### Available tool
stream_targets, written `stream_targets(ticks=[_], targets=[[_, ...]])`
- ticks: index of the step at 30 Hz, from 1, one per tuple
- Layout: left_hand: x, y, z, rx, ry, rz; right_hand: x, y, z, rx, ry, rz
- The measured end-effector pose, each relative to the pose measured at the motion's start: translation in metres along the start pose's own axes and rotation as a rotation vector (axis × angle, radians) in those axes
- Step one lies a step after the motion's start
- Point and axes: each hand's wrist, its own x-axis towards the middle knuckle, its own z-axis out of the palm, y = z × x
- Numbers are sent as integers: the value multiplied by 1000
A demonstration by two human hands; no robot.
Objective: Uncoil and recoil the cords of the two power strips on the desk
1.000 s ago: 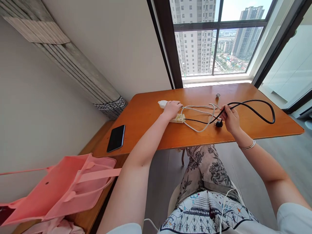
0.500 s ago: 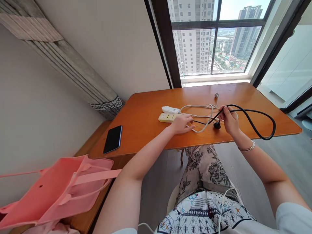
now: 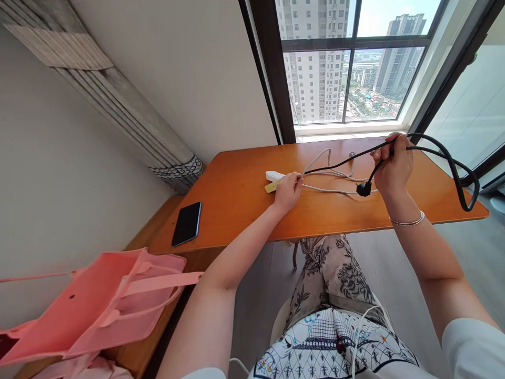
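My left hand (image 3: pixel 288 193) is closed around the cord end of a cream power strip (image 3: pixel 271 187), covering most of it. From there a black power cord (image 3: pixel 335 167) runs taut to my right hand (image 3: pixel 393 162), raised over the table's right side. The fingers of my right hand wrap the cord, whose loop (image 3: pixel 453 158) sticks out to the right. Below them dangles the black plug (image 3: pixel 363 189). Beside the cream strip lies a white power strip (image 3: pixel 273 176), and its white cable (image 3: pixel 327 188) curves across the tabletop beneath the black cord.
The wooden table (image 3: pixel 236 210) stands against a window (image 3: pixel 355 79). A black phone (image 3: pixel 187 223) lies on its left part. At the lower left sits a pink bag (image 3: pixel 98 305), its strap near my left forearm. A white cable (image 3: pixel 357 342) crosses my lap.
My right hand has risen and moved right, lifting the cord and its plug off the table. My left hand has shifted slightly and now grips the cream strip's end.
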Motion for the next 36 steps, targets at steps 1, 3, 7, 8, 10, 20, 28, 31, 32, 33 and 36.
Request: stream_targets(ticks=[1,3,7,8,10,20,28,31,32,33,36], targets=[[0,0,1,28,67,9,5,-1,2,16,16,-21],[-2,-2,4,74,173,9,16,-3,3,37,54,-45],[-4,-20,7,65,227,-71,27,-6,0,-4,68,-21],[-2,-25,8,52,223,-90,28,-8,-1,-16,61,-16],[3,-34,9,13,209,-140,26,-14,-3,-40,59,-14],[35,-99,0,-183,291,-612,39,-62,-8,-233,68,-123],[41,-52,-16,-20,502,-338,45,-56,32,-42,-49,94],[42,10,-15,-105,259,-87,49,-47,41,-24,-75,144],[41,31,-12,-180,138,-15,50,-44,44,-31,-83,150],[40,50,-9,-259,6,34,52,-41,46,-49,-95,154],[35,94,4,-413,-405,115,54,-37,51,-108,-143,160]])
